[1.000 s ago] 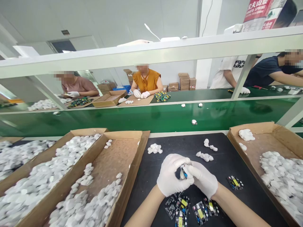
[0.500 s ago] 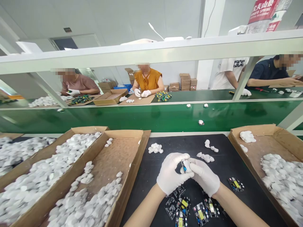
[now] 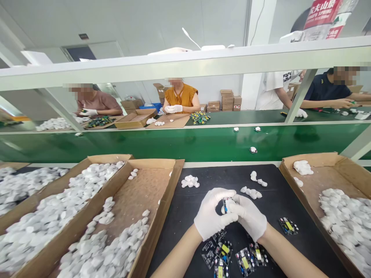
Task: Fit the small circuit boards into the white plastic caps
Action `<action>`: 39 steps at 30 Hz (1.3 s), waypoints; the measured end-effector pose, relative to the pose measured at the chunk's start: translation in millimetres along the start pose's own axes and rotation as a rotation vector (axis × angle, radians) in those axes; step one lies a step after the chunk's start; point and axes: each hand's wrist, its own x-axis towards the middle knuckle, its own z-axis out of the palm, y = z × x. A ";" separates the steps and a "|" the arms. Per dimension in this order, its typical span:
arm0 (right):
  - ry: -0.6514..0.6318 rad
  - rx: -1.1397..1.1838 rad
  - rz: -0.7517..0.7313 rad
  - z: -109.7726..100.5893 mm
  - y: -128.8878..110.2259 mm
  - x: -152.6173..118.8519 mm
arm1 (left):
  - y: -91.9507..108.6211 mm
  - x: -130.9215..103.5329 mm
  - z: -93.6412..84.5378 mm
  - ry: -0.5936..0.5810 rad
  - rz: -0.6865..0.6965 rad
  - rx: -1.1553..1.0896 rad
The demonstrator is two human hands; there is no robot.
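Both my gloved hands meet over the black mat (image 3: 174, 216). Between my left hand (image 3: 213, 214) and my right hand (image 3: 251, 216) is a small circuit board (image 3: 225, 206), partly hidden, with a blue component showing. My left hand curls round its edge with thumb and fingers. The fingers of my right hand close on the other side, against a white piece that I cannot fully tell from the glove. Several circuit boards (image 3: 245, 261) with yellow-topped parts lie below my hands. One more board (image 3: 288, 226) rests to the right. Small white pads (image 3: 190, 181) lie in a cluster beyond my left hand.
Cardboard trays of white pads stand at left (image 3: 171, 193) and right (image 3: 307, 206). A green conveyor belt (image 3: 174, 144) runs behind the mat, carrying a few boards with white pads. A pale metal frame (image 3: 185, 69) spans above. Co-workers sit and stand across the belt.
My hands have shifted very slightly, still holding the circuit board. The boards on the green belt have moved to the right. The co-worker in orange has brought both hands together.
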 end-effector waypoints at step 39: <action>-0.087 -0.052 -0.023 -1.5 -1.4 -5.0 | 9.2 7.8 -1.5 -0.011 0.250 0.172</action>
